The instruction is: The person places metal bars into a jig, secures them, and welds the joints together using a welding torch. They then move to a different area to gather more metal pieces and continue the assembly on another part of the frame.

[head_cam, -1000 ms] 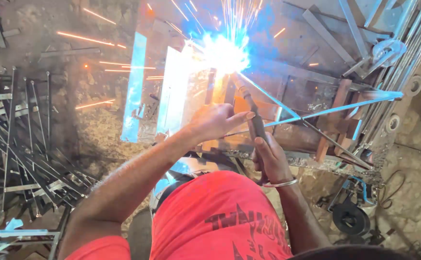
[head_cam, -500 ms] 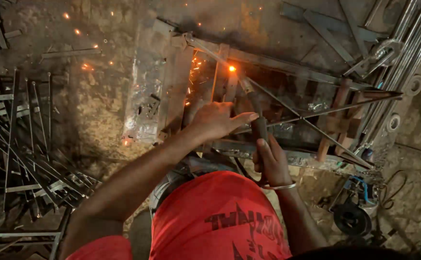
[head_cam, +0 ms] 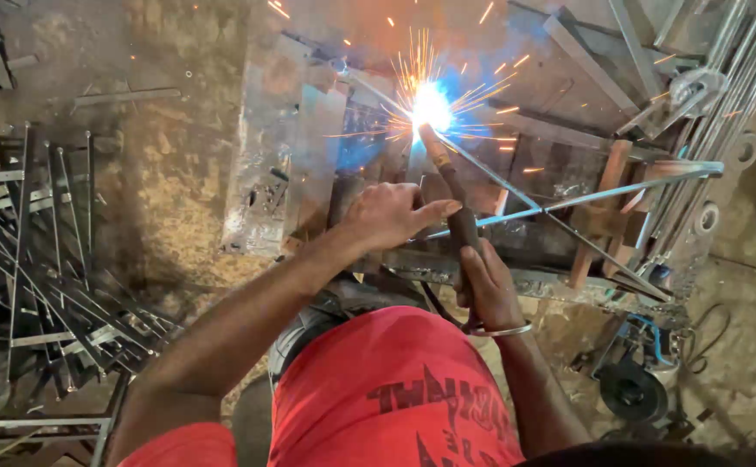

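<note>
Right hand point(head_cam: 484, 285) grips welding holder point(head_cam: 460, 227).

Dusty dirt floor point(head_cam: 170, 173) strewn with metal scrap frames point(head_cam: 41, 259), dimly lit.

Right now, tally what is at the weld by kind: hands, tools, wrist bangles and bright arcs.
Hands: 2, left hand by the tool, right hand gripping it
Welding electrode holder: 1
Metal bangle: 1
Bright welding arc: 1
Total: 5
</note>
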